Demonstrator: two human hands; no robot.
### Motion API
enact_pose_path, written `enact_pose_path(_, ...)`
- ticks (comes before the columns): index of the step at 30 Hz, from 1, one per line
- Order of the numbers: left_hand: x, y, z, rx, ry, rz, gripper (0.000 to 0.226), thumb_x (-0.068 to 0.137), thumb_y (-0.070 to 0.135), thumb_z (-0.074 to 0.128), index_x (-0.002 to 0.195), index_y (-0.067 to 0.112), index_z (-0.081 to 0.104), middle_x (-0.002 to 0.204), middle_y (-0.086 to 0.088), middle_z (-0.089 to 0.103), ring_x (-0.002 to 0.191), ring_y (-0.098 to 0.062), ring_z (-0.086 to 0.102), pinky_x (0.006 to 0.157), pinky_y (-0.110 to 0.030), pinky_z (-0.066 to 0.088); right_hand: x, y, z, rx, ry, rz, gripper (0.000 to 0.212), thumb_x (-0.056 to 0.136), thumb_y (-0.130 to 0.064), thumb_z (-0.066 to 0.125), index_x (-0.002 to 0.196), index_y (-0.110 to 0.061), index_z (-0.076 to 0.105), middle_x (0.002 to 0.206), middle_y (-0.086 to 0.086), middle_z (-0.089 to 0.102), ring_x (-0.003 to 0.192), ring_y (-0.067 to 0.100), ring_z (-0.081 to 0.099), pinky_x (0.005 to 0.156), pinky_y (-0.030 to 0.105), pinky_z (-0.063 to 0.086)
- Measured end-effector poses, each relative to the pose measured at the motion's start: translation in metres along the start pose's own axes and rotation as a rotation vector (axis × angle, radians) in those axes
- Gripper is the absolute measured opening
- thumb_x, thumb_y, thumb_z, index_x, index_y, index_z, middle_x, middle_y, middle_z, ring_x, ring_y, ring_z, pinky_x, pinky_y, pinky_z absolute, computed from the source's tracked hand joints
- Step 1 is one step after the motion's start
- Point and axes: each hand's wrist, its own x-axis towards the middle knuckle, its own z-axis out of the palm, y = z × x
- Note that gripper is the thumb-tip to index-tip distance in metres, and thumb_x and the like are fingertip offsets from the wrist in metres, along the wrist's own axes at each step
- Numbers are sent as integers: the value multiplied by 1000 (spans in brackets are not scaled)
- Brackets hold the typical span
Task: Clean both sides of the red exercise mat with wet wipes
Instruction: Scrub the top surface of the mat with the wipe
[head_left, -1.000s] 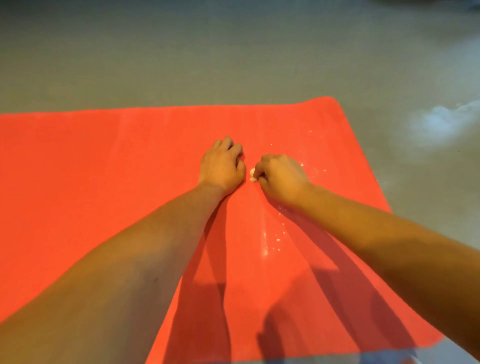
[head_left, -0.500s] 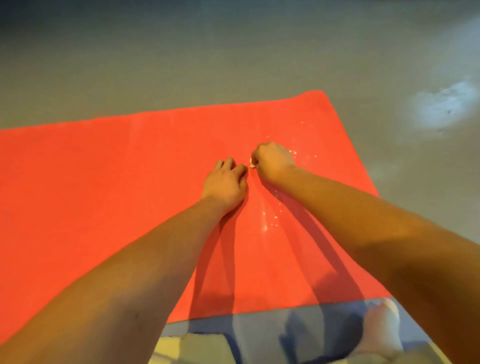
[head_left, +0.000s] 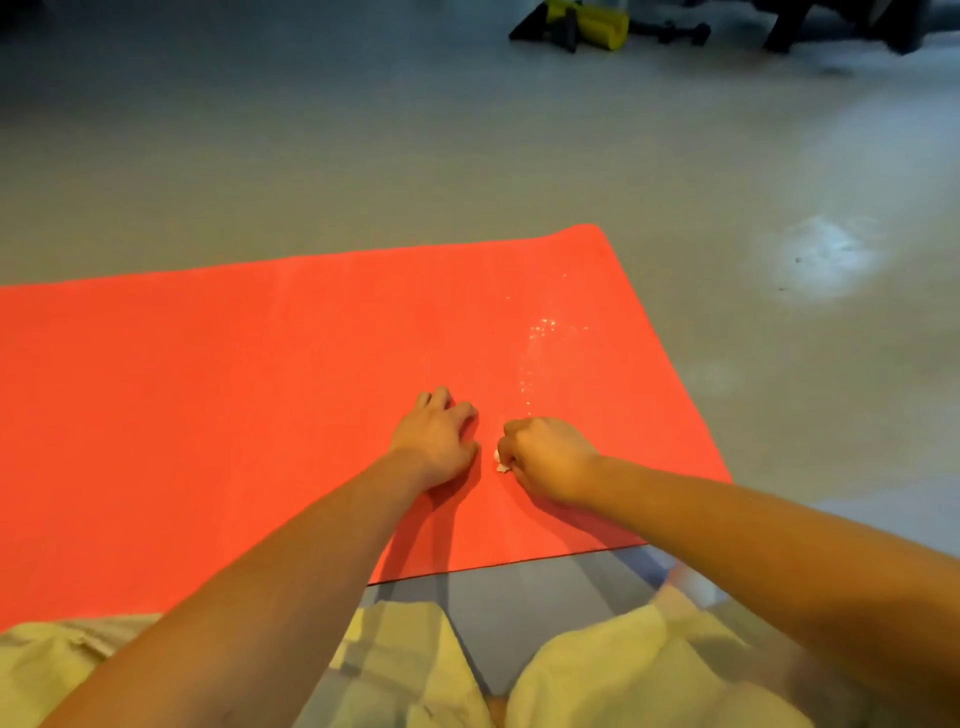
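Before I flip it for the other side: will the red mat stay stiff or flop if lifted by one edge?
Probably floppy: the red mat looks thin and hugs the floor, so a lifted edge should drape. The wet streak beyond the wipe in the right hand may feel slippery.

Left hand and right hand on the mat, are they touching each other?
Apart. The head view shows a narrow strip of red mat between the left hand and the right hand, which grips a white wipe.
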Motion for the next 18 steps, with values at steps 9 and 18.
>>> enact_pose_path(9,-46,17,-18,19,-235,-81,120,56,78,85,158,35,38,155,-8,31,143,-31,29,121,-39,31,38,-14,-17,-78,56,234,20,89,-15,62,106,-15,72,110,9,67,104,33,67,78,36,52)
enact_pose_path(18,-30,27,-24,91,-264,-136,112,63,55,93,158,39,36,155,-9,30,142,-33,34,119,-35,35,-25,-34,5,-101,-42,-2,18,92,-22,63,104,-13,71,109,11,64,97,37,65,66,35,38)
